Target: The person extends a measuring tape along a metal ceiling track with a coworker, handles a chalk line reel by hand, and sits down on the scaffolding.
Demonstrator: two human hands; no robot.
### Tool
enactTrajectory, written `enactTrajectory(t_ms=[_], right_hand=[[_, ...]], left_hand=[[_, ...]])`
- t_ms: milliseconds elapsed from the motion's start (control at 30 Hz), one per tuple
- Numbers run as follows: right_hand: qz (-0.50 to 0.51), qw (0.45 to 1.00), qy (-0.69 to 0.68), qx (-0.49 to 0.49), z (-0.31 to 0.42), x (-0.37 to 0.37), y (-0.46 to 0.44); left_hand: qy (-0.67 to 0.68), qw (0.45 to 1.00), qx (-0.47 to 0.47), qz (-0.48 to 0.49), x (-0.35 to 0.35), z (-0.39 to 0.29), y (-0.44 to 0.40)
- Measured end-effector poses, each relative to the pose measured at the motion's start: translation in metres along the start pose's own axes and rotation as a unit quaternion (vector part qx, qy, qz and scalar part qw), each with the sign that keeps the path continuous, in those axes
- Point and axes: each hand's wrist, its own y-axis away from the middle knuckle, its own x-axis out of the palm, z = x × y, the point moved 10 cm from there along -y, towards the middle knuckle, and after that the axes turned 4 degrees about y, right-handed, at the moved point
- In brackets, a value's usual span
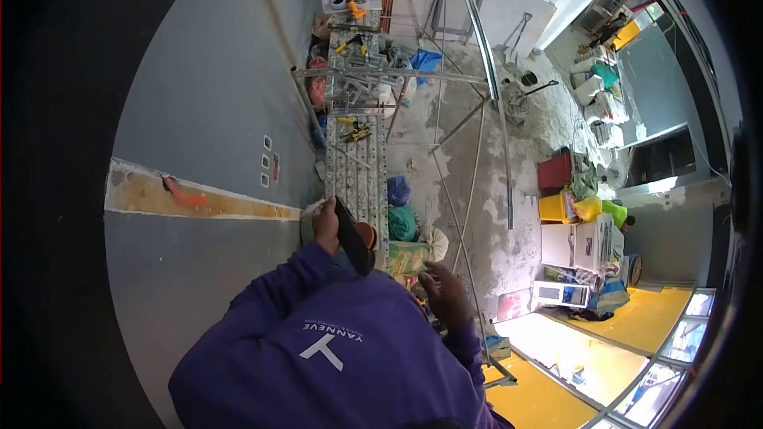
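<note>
My left hand (325,226) is closed on a dark, flat, elongated object (355,240), held upright in front of my chest beside the grey wall. An orange-brown round thing (366,234) shows just behind it, partly hidden. My right hand (447,295) is raised to the right of my body, its fingers loosely bent and apart, with nothing visible in it. It is nearest to a green and white sack (409,257) below. I wear a purple top (350,373) with white lettering.
A perforated metal scaffold platform (358,167) runs ahead, bearing yellow-handled tools (355,129) and metal pieces. Scaffold braces (474,167) cross on the right. The grey wall (214,95) at left has an orange-brown strip (222,201). Yellow (554,207) and red bins (555,169) stand on the floor.
</note>
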Motion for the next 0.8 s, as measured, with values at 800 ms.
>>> enactTrajectory(t_ms=[800], right_hand=[[0.146,0.959,-0.187,0.157,0.104,0.078,-0.352]], left_hand=[[-0.174,0.956,0.236,-0.029,0.01,-0.304,-0.241]])
